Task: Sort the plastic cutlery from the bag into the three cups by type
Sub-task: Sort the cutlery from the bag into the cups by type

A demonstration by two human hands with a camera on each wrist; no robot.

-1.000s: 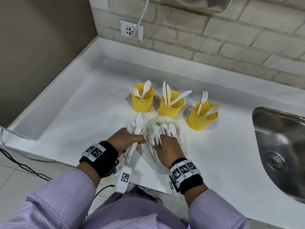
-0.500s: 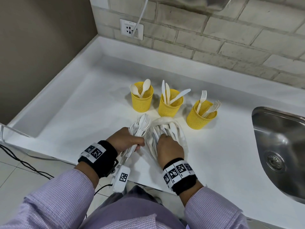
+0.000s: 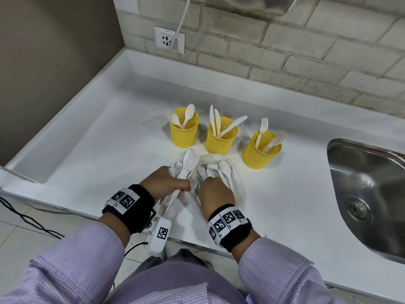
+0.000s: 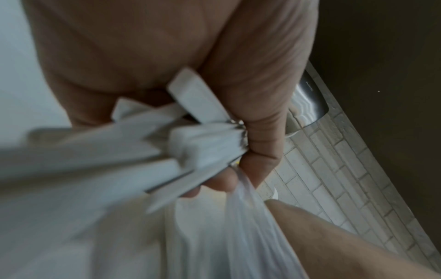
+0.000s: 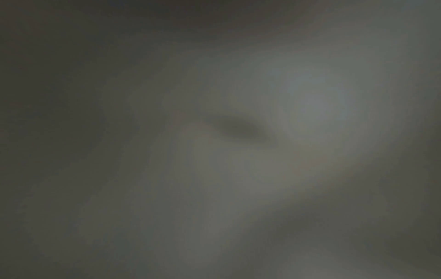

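Three yellow mesh cups stand in a row: the left cup [image 3: 184, 133] has spoons, the middle cup [image 3: 221, 140] has knives, the right cup [image 3: 262, 153] has forks. My left hand [image 3: 168, 185] grips a bundle of white cutlery [image 3: 186, 164] by the handles; in the left wrist view its fingers [image 4: 259, 143] curl round the bundle of handles [image 4: 203, 145]. My right hand [image 3: 215, 189] reaches into the clear plastic bag [image 3: 235, 183], knuckles up among the pieces inside. Its fingertips are hidden, and the right wrist view is dark and blurred.
The white counter [image 3: 109, 150] runs to a raised edge on the left and a steel sink [image 3: 368, 189] on the right. Behind the cups are a brick wall and a socket [image 3: 169, 40] with a white cable. The bag film [image 4: 238, 226] hangs under my left hand.
My right hand has pushed forward and deeper into the bag, and the piece it held upright a second ago no longer shows. The left hand keeps its bundle, barely shifted.
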